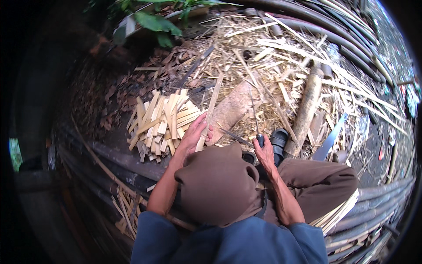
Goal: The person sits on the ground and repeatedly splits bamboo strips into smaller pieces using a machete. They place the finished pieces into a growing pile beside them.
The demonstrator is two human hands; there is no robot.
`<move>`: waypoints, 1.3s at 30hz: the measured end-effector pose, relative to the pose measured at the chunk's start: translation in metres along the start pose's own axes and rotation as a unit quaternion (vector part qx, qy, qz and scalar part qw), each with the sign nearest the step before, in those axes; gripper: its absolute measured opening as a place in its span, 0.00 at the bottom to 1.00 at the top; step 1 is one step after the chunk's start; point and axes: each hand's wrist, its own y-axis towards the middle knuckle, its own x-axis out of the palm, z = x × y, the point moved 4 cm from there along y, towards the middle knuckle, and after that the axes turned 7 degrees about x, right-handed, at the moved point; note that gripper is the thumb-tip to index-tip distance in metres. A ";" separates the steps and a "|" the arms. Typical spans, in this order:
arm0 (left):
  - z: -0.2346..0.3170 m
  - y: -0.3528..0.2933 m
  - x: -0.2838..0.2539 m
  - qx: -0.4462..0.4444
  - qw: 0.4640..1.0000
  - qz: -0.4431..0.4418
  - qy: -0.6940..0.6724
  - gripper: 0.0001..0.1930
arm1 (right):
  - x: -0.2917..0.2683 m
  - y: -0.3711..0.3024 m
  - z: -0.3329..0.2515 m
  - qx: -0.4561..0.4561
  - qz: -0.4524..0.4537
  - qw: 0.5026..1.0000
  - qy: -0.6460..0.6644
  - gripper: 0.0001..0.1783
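Note:
A pale bamboo strip [214, 102] stands up from my left hand [193, 135], its lower end near my raised, brown-trousered knee [215, 185]. My left fingers are closed around the strip. Right of the knee, my right hand [264, 152] grips the dark handle of a knife [254, 112], whose long, thin blade points away from me. Blade and strip are apart. Beyond and between my hands lies a thick brown wooden block [231, 107]. A heap of short, pale bamboo pieces [160, 125] sits just left of my left hand.
Shavings and long split strips [334, 70] cover the ground ahead. A bamboo pole [307, 101] and a saw blade [332, 137] lie to the right, close to my sandal [278, 143]. Dark poles [373, 207] are stacked near me; green leaves [156, 22] hang at far left.

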 end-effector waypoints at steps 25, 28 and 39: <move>0.081 0.015 0.016 0.359 0.867 0.342 0.053 0.26 | 0.011 -0.007 -0.031 -0.045 -0.038 0.997 -0.053 0.24; 0.090 0.031 0.019 0.311 0.864 0.323 0.227 0.22 | 0.010 -0.010 -0.039 -0.050 -0.066 0.995 -0.058 0.27; 0.105 0.019 0.077 0.330 0.831 0.304 0.330 0.20 | 0.037 -0.012 -0.080 -0.117 -0.029 0.993 -0.002 0.22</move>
